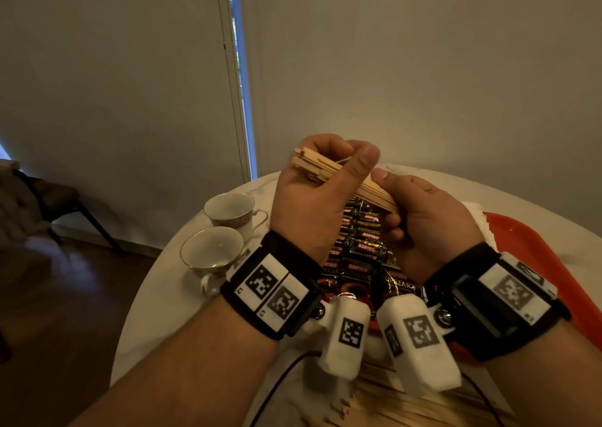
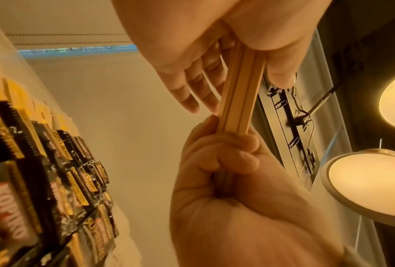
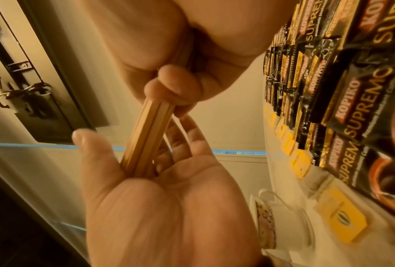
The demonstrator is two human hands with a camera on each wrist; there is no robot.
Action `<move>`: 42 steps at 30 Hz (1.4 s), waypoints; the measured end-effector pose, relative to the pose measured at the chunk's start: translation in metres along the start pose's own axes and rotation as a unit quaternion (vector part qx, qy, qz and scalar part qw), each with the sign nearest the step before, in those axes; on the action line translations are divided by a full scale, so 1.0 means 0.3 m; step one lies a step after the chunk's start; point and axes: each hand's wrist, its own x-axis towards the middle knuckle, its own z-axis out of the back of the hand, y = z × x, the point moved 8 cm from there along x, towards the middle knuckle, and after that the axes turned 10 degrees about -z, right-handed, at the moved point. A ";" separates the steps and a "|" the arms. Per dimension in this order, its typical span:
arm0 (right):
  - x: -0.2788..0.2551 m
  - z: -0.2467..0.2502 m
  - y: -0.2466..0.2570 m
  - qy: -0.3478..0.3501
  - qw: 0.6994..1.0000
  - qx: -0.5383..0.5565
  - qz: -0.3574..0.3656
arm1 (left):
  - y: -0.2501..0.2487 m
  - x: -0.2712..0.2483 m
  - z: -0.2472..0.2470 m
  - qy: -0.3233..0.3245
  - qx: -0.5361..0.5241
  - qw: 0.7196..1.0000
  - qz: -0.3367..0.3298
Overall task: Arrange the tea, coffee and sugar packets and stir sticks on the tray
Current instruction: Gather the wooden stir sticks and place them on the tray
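Head view, both hands grip stir sticks (image 1: pixel 329 170)

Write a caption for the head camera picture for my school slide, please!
Both hands, left hand and right hand, hold a bundle of wooden stir sticks above coffee packets.

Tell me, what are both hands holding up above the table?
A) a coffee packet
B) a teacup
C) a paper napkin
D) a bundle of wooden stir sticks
D: the left hand and right hand each grip an end of the bundle of wooden stir sticks, raised above the coffee packets; both teacups stand untouched on the table.
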 end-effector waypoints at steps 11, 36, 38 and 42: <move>0.001 0.042 0.089 -0.027 0.993 -0.112 0.033 | -0.022 0.006 0.023 0.024 0.236 0.967 -0.090; 0.005 0.030 0.063 -0.002 0.994 -0.105 0.019 | -0.067 -0.017 -0.019 0.092 0.246 0.956 -0.132; 0.008 0.032 0.063 -0.008 0.995 -0.096 0.021 | -0.078 -0.016 -0.016 0.084 0.234 0.960 -0.132; 0.012 0.046 0.054 -0.034 0.996 -0.084 0.021 | -0.097 -0.011 -0.012 0.073 0.231 0.958 -0.154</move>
